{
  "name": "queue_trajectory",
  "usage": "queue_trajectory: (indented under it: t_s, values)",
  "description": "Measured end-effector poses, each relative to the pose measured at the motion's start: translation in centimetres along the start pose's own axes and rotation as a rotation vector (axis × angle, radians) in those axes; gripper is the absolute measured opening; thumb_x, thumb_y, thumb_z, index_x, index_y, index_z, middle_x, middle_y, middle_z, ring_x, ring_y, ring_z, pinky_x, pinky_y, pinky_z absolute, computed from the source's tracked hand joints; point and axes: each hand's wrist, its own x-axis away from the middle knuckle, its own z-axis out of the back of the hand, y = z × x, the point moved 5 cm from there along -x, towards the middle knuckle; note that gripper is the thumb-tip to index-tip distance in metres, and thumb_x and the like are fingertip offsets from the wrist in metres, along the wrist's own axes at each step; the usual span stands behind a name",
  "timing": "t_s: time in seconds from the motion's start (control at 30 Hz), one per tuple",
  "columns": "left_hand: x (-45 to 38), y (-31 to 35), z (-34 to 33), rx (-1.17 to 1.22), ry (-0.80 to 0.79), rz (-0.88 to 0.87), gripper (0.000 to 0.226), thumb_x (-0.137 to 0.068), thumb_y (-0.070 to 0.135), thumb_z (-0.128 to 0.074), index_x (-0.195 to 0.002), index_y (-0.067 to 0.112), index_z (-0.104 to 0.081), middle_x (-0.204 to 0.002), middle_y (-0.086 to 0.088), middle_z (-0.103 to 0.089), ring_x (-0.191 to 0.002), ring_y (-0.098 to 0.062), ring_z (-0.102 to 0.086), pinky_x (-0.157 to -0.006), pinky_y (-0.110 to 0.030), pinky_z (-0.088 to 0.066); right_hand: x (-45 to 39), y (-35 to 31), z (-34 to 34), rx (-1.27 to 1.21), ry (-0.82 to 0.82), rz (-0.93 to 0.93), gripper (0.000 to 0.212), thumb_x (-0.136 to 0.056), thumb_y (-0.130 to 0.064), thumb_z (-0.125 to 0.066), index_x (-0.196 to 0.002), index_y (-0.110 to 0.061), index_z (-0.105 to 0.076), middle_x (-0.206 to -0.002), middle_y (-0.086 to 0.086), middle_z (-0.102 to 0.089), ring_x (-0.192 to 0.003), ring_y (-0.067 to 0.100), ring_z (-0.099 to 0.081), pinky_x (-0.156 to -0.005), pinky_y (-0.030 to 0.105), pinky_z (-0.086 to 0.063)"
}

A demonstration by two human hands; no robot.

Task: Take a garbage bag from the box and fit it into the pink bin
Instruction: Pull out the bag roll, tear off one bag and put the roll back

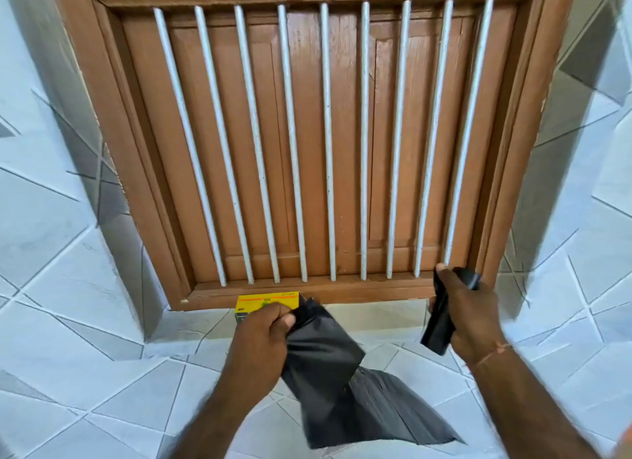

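Observation:
My left hand (265,339) grips the top of a loose black garbage bag (345,390), which hangs down unfolded toward the bottom of the view. My right hand (466,315) is closed around a tight black roll of garbage bags (441,316), held upright in front of the window's lower right corner. The yellow box (265,303) lies on the tiled ledge just beyond my left knuckles, partly hidden by them. The pink bin is out of view.
A brown wooden window frame (143,185) with shut shutters and several white vertical bars (326,140) fills the view ahead. Pale patterned tiles (68,287) cover the ledge and the walls on both sides.

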Motion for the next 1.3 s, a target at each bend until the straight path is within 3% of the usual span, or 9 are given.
queue_trajectory:
  t_s: [0.13,0.2,0.33,0.5,0.73,0.83,0.9,1.07,1.3]
  values:
    - [0.7,-5.7,1.3,-0.396,-0.466,0.081,0.026,-0.096,0.023,-0.05,-0.075,0.035,-0.059,-0.095,0.008,-0.068,-0.089,-0.011,-0.06,-0.08,-0.024,-0.047,0.3,1.3,0.1,-0.059,0.032,-0.109,0.029,-0.078,-0.036,-0.074,-0.08,-0.013,-0.057,-0.072,0.01,-0.057,-0.06,0.026,-0.056,-0.061,0.037,-0.052]
    - [0.7,-6.9,1.6,-0.53,-0.473,0.087,0.013,-0.093,0.036,-0.049,-0.091,0.039,-0.062,-0.11,0.009,-0.069,-0.099,-0.012,-0.061,-0.088,-0.028,-0.05,0.4,3.1,-0.2,-0.119,0.007,-0.213,0.035,-0.081,-0.045,-0.064,-0.09,-0.012,-0.059,-0.077,0.005,-0.06,-0.067,0.025,-0.059,-0.063,0.036,-0.05]
    - [-1.6,-6.0,0.6,-0.801,-0.35,-0.102,0.045,-0.091,0.05,-0.047,-0.133,0.036,-0.046,-0.133,0.002,-0.059,-0.117,-0.023,-0.058,-0.095,-0.035,-0.047,1.6,6.3,-2.7,-0.387,-0.239,-0.417,0.013,-0.077,-0.031,-0.057,-0.084,-0.02,-0.056,-0.081,-0.001,-0.055,-0.074,0.021,-0.055,-0.072,0.036,-0.049]
    - [-6.7,-5.7,-3.2,-0.955,-0.397,-0.267,0.057,-0.084,0.027,-0.06,-0.136,0.035,-0.037,-0.14,-0.012,-0.041,-0.098,-0.038,-0.064,-0.072,-0.04,-0.053,3.2,6.9,-5.1,-0.368,-0.346,-0.423,0.006,-0.09,-0.018,-0.058,-0.092,-0.013,-0.06,-0.092,0.011,-0.057,-0.087,0.027,-0.056,-0.086,0.045,-0.049]
    - [-10.7,-5.8,-5.9,-1.107,-0.528,-0.399,0.046,-0.086,0.023,-0.057,-0.13,0.032,-0.047,-0.124,-0.01,-0.054,-0.105,-0.033,-0.059,-0.079,-0.04,-0.05,4.0,5.9,-5.2,-0.331,-0.444,-0.311,0.017,-0.069,-0.012,-0.072,-0.081,-0.011,-0.059,-0.082,0.015,-0.059,-0.094,0.036,-0.056,-0.092,0.053,-0.047]
    - [-11.2,-5.3,-5.6,-1.052,-0.547,-0.395,0.035,-0.081,0.025,-0.058,-0.115,0.032,-0.054,-0.118,-0.004,-0.058,-0.101,-0.029,-0.062,-0.078,-0.039,-0.05,3.5,5.6,-4.6,-0.335,-0.446,-0.248,0.035,-0.055,-0.016,-0.087,-0.08,-0.014,-0.063,-0.086,0.016,-0.059,-0.1,0.039,-0.055,-0.094,0.057,-0.046]
    - [-10.7,-4.5,-5.1,-0.992,-0.523,-0.397,0.044,-0.076,0.028,-0.064,-0.118,0.033,-0.051,-0.122,0.0,-0.055,-0.102,-0.027,-0.062,-0.077,-0.038,-0.051,3.2,4.8,-4.4,-0.336,-0.425,-0.174,0.052,-0.042,-0.025,-0.095,-0.083,-0.017,-0.064,-0.088,0.014,-0.061,-0.098,0.035,-0.057,-0.087,0.052,-0.052]
    - [-6.8,-1.4,-3.9,-0.678,-0.355,-0.473,0.076,-0.069,0.043,-0.07,-0.136,0.037,-0.034,-0.13,0.007,-0.048,-0.108,-0.023,-0.059,-0.084,-0.035,-0.05,3.4,1.5,-6.7,-0.499,-0.354,0.003,0.027,-0.077,-0.012,-0.066,-0.1,-0.017,-0.053,-0.104,0.011,-0.055,-0.098,0.025,-0.058,-0.088,0.045,-0.053]
    - [-4.6,-0.2,-2.1,-0.382,-0.19,-0.319,0.077,-0.069,0.051,-0.073,-0.133,0.037,-0.032,-0.131,0.014,-0.049,-0.11,-0.013,-0.054,-0.077,-0.022,-0.038,6.9,0.1,-10.6,-0.151,-0.288,0.302,0.046,-0.066,-0.043,-0.073,-0.099,-0.02,-0.051,-0.094,0.0,-0.06,-0.096,0.017,-0.062,-0.093,0.044,-0.054]
